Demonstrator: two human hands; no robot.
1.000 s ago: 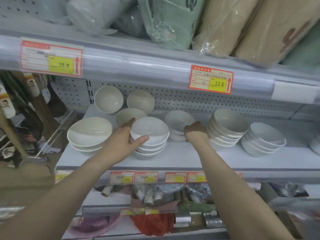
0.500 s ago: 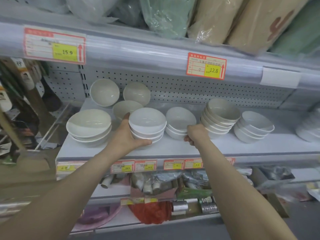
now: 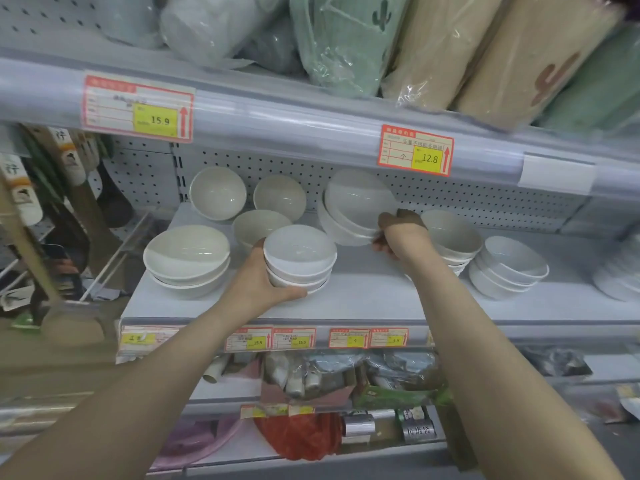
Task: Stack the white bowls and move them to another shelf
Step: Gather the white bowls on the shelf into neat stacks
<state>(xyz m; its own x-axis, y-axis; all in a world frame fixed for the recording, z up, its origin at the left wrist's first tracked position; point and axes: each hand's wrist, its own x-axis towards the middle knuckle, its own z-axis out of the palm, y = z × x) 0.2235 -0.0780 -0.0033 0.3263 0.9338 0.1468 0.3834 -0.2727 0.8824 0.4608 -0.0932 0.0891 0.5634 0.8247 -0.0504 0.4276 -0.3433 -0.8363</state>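
Left thumb [image 3: 293, 293] is hooked under the front of the near bowl stack [image 3: 299, 252], and the fingertips [image 3: 258, 242] curl round its far side. That's a firm clamp, with the left hand [image 3: 258, 284] wrapped on a few nested white bowls. They sit mouths up at the front middle of the bowl shelf [image 3: 363, 301]. I can't tell whether the base rests on the board or is just off it.

Over to the right: the fingers [image 3: 408, 216] are in shadow but curled over the lower rim of the second bowl stack [image 3: 356, 206], so the right hand [image 3: 403, 235] is gripping it. That stack is tipped, mouths facing me, held up in front of the perforated back panel [image 3: 485, 202]. It's behind and to the right of the near stack. They're close, and I can't say if they touch.

Widening out, a wide bowl stack [image 3: 187, 258] stands at the shelf's left end, and three single bowls [image 3: 218, 194] lean behind it. Just right of the right wrist there's a tall tilted stack [image 3: 453, 233], then a lower stack [image 3: 509, 265] beside that.

On the rail above I read a 15.9 price tag [image 3: 138, 107] and a 12.8 price tag [image 3: 415, 150]. Plastic-wrapped bundles [image 3: 346, 39] fill the top shelf. Below the bowls I see packaged goods [image 3: 346, 379].
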